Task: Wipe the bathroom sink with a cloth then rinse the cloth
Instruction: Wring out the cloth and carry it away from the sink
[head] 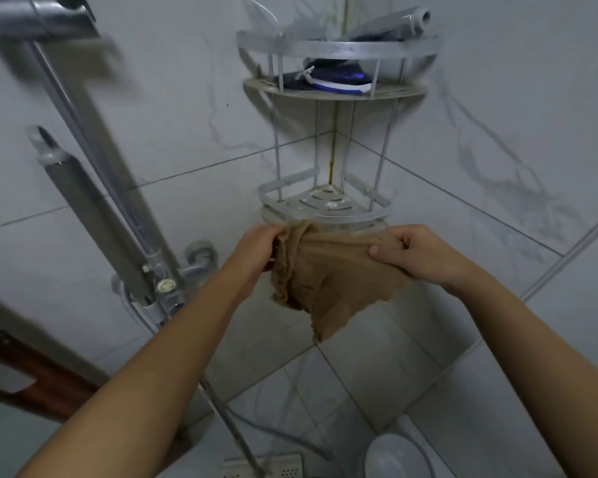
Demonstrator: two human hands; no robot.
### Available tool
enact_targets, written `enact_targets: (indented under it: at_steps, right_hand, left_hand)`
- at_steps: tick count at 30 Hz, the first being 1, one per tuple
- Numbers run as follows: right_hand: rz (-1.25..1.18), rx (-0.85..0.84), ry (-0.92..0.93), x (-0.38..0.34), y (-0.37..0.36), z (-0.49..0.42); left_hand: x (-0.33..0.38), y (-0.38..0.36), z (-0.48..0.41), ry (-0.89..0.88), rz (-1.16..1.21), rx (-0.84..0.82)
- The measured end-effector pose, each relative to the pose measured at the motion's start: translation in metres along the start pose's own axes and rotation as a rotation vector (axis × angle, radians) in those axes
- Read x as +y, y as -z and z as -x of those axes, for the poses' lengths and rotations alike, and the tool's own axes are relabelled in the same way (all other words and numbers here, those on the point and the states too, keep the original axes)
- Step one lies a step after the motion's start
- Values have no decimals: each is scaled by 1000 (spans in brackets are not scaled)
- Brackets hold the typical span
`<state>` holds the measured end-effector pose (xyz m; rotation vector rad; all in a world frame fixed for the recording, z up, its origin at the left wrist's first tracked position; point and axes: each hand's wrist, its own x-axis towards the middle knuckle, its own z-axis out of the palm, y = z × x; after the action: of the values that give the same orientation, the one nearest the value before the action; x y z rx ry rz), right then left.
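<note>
head view: i see the brown cloth (pixel 320 270) hanging in mid-air before the corner rack (pixel 325 205), left hand (pixel 259 248) and right hand (pixel 416 255) each pinching its top edge with curled fingers. it looks soft, limp and light; gripping bunched edges should suit it.

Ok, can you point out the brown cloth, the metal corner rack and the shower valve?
brown cloth (pixel 328 270): head view, middle of the hanging fabric.
metal corner rack (pixel 339 47): head view, front rim of the top tier.
shower valve (pixel 165 285): head view, its round white knob.
</note>
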<state>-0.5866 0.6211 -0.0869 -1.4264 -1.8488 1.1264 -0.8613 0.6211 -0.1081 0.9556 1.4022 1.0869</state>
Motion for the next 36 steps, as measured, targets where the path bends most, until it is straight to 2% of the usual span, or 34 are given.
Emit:
enact_targets:
  at_steps: [2, 4, 6, 9, 11, 14, 17, 19, 21, 23, 25, 28, 36]
  right_hand:
    - [-53, 8, -17, -3, 5, -7]
    - [-55, -18, -14, -5, 9, -15]
    - [-28, -23, -7, -8, 15, -25]
    - [93, 65, 20, -14, 31, -50]
    - [218, 149, 69, -19, 43, -74]
    - [560, 230, 158, -21, 48, -113]
    - [828, 181, 181, -11, 33, -135]
    - [861, 129, 162, -2, 23, -138]
    - [788, 167, 229, 8, 16, -133]
    - [743, 281, 348, 18, 12, -125]
    - [718, 359, 407, 26, 5, -116]
    - [721, 357, 406, 35, -10, -109]
    - [683, 359, 404, 48, -17, -104]
  left_hand:
    - [4, -1, -4, 71, -75, -94]
    - [4, 2, -13, -60, -383, -148]
    - [9, 6, -27, -293, -581, -73]
    - [31, 13, -51, -406, -523, 37]
    - [49, 17, -73, -407, -549, 84]
    - [61, 17, -110, -401, -736, 144]
    - [52, 7, -129, -452, -1133, 127]
    - [40, 4, -132, -553, -1291, 120]
    - [31, 8, -131, -670, -1242, 172]
    - [22, 14, -127, -847, -1180, 233]
    - [13, 17, -121, -963, -1209, 173]
    - [2, 20, -114, -988, -1327, 71]
    - [-7, 21, -109, -959, -1266, 103]
